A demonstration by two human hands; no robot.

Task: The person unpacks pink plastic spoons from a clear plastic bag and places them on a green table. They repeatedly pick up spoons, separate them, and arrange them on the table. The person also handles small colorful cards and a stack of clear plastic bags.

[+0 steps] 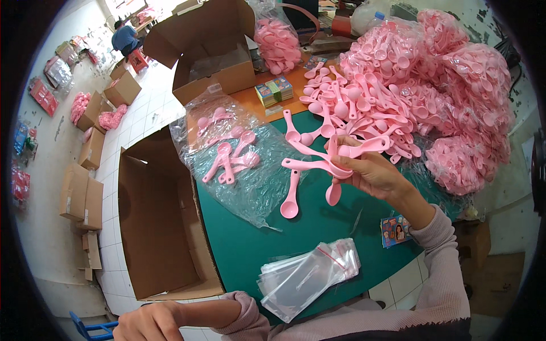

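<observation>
Several pink measuring spoons (311, 165) are bunched in my right hand (369, 170), thumb and fingers closed on them above the green tabletop, handles and bowls pointing different ways. Just left of the bunch, a single pink spoon (289, 196) lies on the table. At the lower left edge is my left hand (149, 323), back upward, near a blue metal frame (94, 326); its fingertips are cut off by the picture's edge. A small group of pink spoons (227, 162) rests on a clear plastic sheet (239, 199). Clear plastic sleeves (310, 278) are stacked at the front.
Behind my right hand lies a heap of loose pink spoons (369, 108), with bulging bags of spoons (472, 91) beside it. An open carton (165, 227) stands left of the table, another carton (216, 74) behind. Printed cards (395, 230) lie right; a banded card stack (274, 91) sits farther back.
</observation>
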